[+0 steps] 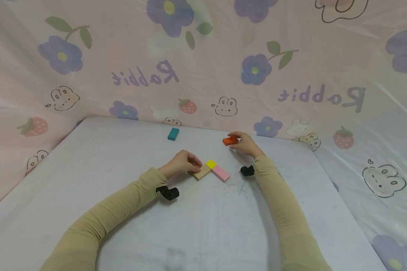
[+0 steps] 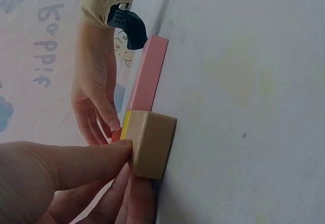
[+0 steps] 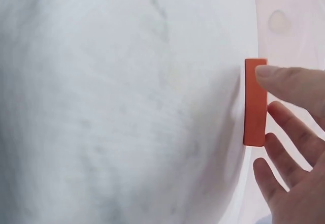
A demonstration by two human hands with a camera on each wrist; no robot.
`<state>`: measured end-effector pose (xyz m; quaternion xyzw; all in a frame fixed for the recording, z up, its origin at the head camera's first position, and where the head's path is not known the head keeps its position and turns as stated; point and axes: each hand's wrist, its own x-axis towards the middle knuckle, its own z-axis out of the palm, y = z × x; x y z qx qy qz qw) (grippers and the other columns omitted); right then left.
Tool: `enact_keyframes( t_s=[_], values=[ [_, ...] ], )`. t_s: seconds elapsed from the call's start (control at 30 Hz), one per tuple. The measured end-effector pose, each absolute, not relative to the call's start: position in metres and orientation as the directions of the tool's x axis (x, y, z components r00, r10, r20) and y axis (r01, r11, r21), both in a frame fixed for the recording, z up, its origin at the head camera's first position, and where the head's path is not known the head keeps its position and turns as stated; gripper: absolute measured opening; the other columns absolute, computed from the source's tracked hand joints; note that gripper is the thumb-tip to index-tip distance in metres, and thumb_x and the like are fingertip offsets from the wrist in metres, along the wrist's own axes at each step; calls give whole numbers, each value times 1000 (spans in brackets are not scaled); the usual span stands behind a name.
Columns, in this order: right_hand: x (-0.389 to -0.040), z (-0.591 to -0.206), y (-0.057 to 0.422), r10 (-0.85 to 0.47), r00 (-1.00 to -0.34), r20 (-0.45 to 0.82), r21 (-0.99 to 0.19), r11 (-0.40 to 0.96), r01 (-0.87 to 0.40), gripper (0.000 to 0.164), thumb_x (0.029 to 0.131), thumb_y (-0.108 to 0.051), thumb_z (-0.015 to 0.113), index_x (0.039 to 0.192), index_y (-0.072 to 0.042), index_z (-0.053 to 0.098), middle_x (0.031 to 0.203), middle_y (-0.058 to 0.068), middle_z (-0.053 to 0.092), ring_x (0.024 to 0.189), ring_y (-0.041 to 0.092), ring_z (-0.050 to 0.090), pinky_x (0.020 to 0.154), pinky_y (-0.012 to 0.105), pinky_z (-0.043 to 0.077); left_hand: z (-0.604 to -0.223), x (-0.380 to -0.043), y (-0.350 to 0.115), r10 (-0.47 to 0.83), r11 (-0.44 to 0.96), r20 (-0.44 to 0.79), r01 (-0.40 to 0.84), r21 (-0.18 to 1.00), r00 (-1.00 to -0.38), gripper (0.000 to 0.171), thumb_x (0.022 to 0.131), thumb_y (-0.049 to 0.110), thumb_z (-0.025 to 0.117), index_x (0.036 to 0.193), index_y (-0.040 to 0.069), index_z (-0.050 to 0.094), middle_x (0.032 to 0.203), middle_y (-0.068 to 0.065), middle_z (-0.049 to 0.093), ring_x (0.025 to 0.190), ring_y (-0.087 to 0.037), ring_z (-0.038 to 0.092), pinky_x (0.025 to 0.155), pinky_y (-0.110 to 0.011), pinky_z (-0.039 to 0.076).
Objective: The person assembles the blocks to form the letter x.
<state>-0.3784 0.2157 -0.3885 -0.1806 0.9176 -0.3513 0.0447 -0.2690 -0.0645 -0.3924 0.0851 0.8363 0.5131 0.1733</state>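
My left hand [image 1: 181,165] pinches a plain wooden block [image 1: 202,173] that lies on the table, thumb on one side and fingers on the other. At its far end sits a yellow block [image 1: 210,164], and a pink block [image 1: 221,174] runs from there toward the right, so the three form a corner. Farther back, my right hand [image 1: 247,145] holds an orange block [image 1: 229,141] between thumb and fingers. In the right wrist view the thumb lies on the orange block's [image 3: 255,107] broad side, near one end.
A teal block [image 1: 173,134] lies alone near the table's back edge, left of the orange one. Behind the white tabletop [image 1: 203,226] hangs a printed curtain [image 1: 203,49] with flowers and rabbits. Black wrist mounts [image 1: 169,193] stick out from both sleeves.
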Motion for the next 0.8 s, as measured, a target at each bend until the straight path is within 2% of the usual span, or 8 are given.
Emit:
enact_keyframes(
  t_s=[0.5,0.8],
  values=[
    [-377,-389,216,-362,-931,37,-673,680,-292,49,85,5,66,132,-2,54,136,17,49,121,36,44,103,51,34,-394,-269,-64,318,466,-188,-20,885,-929,14,82,5,75,95,4,73,85,-6,67,72,-15,58,64,-23,52],
    [-378,-392,215,-363,-932,0,-683,681,-265,47,84,4,68,129,-7,58,132,13,52,116,32,46,100,46,39,-394,-267,-64,307,463,-199,-37,886,-930,13,82,7,75,94,5,74,85,-6,67,74,-16,59,65,-24,52]
  ],
)
